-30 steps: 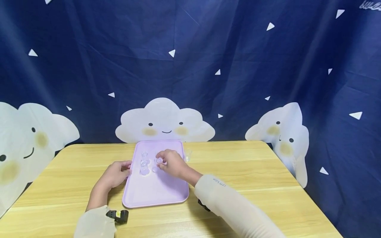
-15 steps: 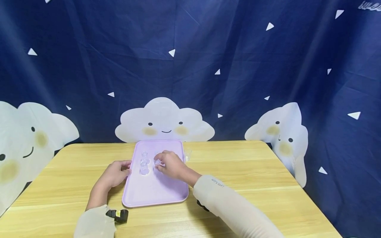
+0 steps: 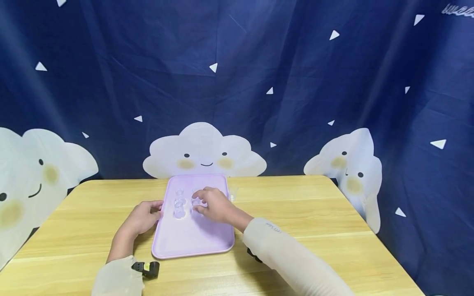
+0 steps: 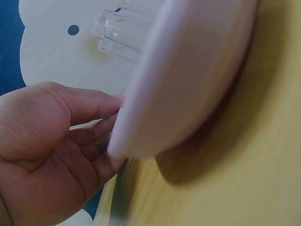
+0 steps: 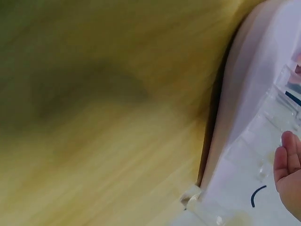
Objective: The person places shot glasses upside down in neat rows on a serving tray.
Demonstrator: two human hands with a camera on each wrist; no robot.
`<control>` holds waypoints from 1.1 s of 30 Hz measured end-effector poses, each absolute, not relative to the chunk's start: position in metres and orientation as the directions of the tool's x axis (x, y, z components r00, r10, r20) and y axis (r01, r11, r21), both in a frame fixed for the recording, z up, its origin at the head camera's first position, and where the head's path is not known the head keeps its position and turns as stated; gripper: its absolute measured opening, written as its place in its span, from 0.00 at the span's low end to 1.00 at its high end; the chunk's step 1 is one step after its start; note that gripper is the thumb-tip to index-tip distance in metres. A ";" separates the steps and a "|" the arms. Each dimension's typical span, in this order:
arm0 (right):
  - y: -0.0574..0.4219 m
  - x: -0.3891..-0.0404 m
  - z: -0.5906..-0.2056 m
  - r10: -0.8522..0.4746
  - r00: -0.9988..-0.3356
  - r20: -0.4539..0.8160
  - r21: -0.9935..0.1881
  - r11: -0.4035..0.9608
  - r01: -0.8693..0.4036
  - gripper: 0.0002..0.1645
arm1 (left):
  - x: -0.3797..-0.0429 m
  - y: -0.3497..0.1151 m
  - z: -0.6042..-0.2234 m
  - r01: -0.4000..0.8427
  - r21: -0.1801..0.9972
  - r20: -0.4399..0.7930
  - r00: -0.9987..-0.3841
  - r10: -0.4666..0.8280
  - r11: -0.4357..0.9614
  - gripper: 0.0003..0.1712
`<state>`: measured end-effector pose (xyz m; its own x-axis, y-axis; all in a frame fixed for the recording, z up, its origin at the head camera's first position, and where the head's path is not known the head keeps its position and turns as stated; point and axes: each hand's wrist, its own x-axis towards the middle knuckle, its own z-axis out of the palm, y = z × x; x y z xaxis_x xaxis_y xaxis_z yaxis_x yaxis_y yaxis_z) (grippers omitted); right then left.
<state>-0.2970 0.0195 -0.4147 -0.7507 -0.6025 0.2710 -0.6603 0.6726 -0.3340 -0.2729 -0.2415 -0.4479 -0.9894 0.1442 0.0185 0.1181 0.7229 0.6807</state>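
A lilac tray (image 3: 192, 242) lies on the wooden table with several small clear cups on it. In the head view, three of these cups (image 3: 179, 211) stand in a row on its left half. My left hand (image 3: 144, 216) grips the tray's left edge; in the left wrist view the thumb touches the rim, with fingers around its lower side. Over the tray's middle, my right hand (image 3: 214, 204) pinches a small clear cup (image 3: 196, 201) between thumb and fingers. The hand partly hides that cup and whatever is beside it. In the right wrist view only part of this hand shows.
One more clear cup (image 3: 233, 193) stands on the table (image 3: 296, 230), just right of the tray. Behind the table hangs a dark blue curtain (image 3: 237, 82) with cloud prints. A black wrist camera (image 3: 147, 269) sits at the left sleeve.
My right hand has shifted slightly left with the cup between its fingers, then stayed nearly still. The left hand and the tray have not visibly moved.
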 end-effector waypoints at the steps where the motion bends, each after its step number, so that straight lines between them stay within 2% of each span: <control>1: 0.022 -0.298 -0.413 -0.602 -0.750 0.275 -0.337 0.670 -0.662 0.18 | -0.273 -0.242 -0.448 0.120 0.682 0.021 -0.989 0.145 0.722 0.26; 17: 0.077 -0.322 -0.395 -0.557 -0.715 0.423 -0.264 0.679 -0.685 0.16 | -0.273 -0.242 -0.449 0.132 0.677 0.031 -0.988 0.152 0.724 0.25; 22: 0.092 -0.329 -0.397 -0.558 -0.716 0.420 -0.254 0.685 -0.683 0.19 | -0.273 -0.241 -0.449 0.119 0.681 0.019 -0.989 0.145 0.722 0.25; 28: 0.106 -0.336 -0.403 -0.544 -0.755 0.366 -0.238 0.730 -0.641 0.26 | -0.273 -0.241 -0.448 0.113 0.682 0.013 -0.990 0.143 0.723 0.26; 33: 0.114 -0.340 -0.409 -0.561 -0.759 0.331 -0.220 0.736 -0.640 0.29 | -0.273 -0.242 -0.449 0.120 0.679 0.016 -0.989 0.148 0.725 0.26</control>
